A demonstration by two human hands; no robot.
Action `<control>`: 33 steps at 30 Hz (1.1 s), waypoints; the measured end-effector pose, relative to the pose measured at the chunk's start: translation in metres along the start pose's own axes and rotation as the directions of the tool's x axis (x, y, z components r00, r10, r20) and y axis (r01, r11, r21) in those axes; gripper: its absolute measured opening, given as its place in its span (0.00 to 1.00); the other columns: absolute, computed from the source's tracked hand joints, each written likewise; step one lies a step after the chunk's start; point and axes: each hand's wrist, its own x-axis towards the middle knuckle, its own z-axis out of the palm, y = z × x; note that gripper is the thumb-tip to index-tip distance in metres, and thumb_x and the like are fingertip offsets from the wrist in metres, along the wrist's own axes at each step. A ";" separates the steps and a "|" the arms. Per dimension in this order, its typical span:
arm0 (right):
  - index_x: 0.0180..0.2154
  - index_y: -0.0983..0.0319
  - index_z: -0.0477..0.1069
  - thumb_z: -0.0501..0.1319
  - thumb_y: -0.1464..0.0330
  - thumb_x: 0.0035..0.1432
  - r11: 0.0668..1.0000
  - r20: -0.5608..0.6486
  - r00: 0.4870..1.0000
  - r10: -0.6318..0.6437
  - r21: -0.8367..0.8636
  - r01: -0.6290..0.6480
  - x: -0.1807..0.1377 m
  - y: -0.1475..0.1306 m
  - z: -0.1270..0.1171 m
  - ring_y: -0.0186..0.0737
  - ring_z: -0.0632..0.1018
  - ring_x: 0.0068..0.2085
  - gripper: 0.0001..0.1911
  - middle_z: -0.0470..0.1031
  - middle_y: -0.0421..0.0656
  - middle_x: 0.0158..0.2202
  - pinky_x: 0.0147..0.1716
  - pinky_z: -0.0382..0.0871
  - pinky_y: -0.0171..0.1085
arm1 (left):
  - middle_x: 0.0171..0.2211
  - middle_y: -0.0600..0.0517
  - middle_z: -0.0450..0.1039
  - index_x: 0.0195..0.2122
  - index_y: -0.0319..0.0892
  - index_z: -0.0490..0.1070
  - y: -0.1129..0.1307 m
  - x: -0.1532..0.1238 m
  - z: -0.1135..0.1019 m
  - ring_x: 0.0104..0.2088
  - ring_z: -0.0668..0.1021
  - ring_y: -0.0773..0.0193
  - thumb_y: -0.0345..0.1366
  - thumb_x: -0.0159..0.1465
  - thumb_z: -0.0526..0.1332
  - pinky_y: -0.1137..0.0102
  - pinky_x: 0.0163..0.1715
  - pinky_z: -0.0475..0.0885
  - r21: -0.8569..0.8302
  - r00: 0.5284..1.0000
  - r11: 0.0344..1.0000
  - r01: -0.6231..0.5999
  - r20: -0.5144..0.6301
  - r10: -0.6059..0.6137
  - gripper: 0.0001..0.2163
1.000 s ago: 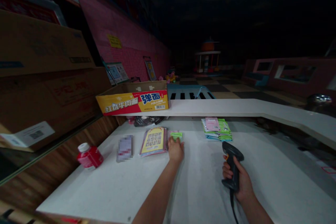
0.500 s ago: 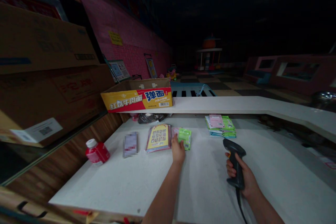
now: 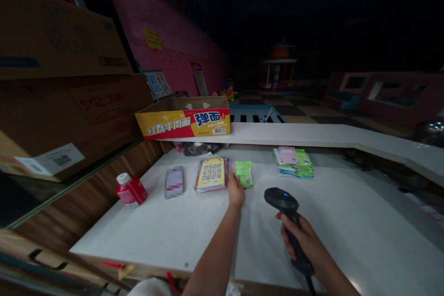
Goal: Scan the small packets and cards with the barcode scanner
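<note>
The green packet [image 3: 244, 173] is pinched at its left edge by the left hand [image 3: 236, 191], fingers bunched together, back of the hand up. The packet is seen on the white counter [image 3: 180, 236], in the far middle part, just right of a yellow booklet stack [image 3: 210, 174]. Whether the packet is lying flat or slightly raised cannot be told.

The black scanner [image 3: 283, 202] is gripped by the right hand [image 3: 302, 239], fingers wrapped tight round the handle. The scanner head is held above the counter, near the packet but apart from it, with a small blue light lit on top. A cable is seen at the handle's bottom end.

A blurred card [image 3: 174, 181] and a red bottle [image 3: 131, 190] are laid left of the booklets. A stack of packets [image 3: 293, 162] is placed further right, under a raised ledge [image 3: 312, 135]. A noodle box [image 3: 185, 117] is set on that ledge. Cardboard boxes [image 3: 58, 78] are stacked at the left.
</note>
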 end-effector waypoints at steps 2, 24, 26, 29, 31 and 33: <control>0.37 0.59 0.66 0.65 0.47 0.49 1.000 0.010 1.000 -0.005 -0.010 0.005 -0.003 0.001 0.002 0.30 0.66 0.13 0.25 0.66 0.32 0.18 0.10 0.58 0.29 | 0.29 0.52 0.69 0.34 0.43 0.63 0.002 0.000 0.000 0.32 0.73 0.63 0.28 0.61 0.53 0.66 0.40 0.69 0.026 1.000 1.000 0.000 -0.023 0.000 0.03; 0.39 0.64 0.71 0.71 0.55 0.46 0.854 -0.042 0.998 -0.053 0.516 0.067 0.054 -0.004 -0.065 0.27 0.64 0.16 0.24 0.66 0.34 0.19 0.13 0.57 0.26 | 0.30 0.49 0.74 0.36 0.43 0.65 0.010 -0.001 -0.004 0.31 0.76 0.60 0.34 0.64 0.52 0.69 0.33 0.67 0.231 0.992 0.971 -0.062 0.118 0.035 0.04; 0.39 0.64 0.71 0.71 0.56 0.48 0.793 -0.041 0.998 -0.057 0.605 0.070 0.058 0.002 -0.073 0.26 0.62 0.17 0.22 0.65 0.34 0.20 0.13 0.57 0.25 | 0.31 0.48 0.75 0.37 0.43 0.66 0.011 -0.001 -0.005 0.32 0.76 0.59 0.36 0.65 0.52 0.68 0.33 0.67 0.272 0.992 0.960 -0.058 0.122 0.025 0.05; 0.39 0.63 0.70 0.71 0.59 0.49 0.688 -0.035 0.996 -0.078 0.722 0.079 0.061 0.007 -0.080 0.25 0.61 0.17 0.20 0.63 0.33 0.20 0.13 0.57 0.25 | 0.31 0.49 0.75 0.35 0.43 0.66 0.012 0.001 -0.006 0.34 0.77 0.59 0.39 0.64 0.54 0.68 0.35 0.68 0.199 0.993 0.978 -0.068 0.111 0.046 0.06; 0.38 0.62 0.70 0.70 0.60 0.49 0.640 -0.034 0.996 -0.087 0.764 0.082 0.063 0.008 -0.082 0.26 0.61 0.18 0.18 0.63 0.33 0.21 0.14 0.58 0.25 | 0.30 0.50 0.74 0.33 0.43 0.66 0.013 0.001 -0.004 0.33 0.76 0.61 0.45 0.62 0.56 0.69 0.34 0.70 0.042 0.993 0.997 -0.062 0.104 0.058 0.10; 0.38 0.61 0.69 0.70 0.60 0.49 0.624 -0.026 0.995 -0.092 0.778 0.077 0.065 0.008 -0.084 0.25 0.62 0.18 0.17 0.62 0.32 0.21 0.14 0.59 0.25 | 0.28 0.52 0.73 0.34 0.43 0.65 0.015 0.001 0.001 0.27 0.74 0.64 0.51 0.59 0.58 0.71 0.28 0.70 -0.151 0.991 0.988 0.014 0.131 0.006 0.15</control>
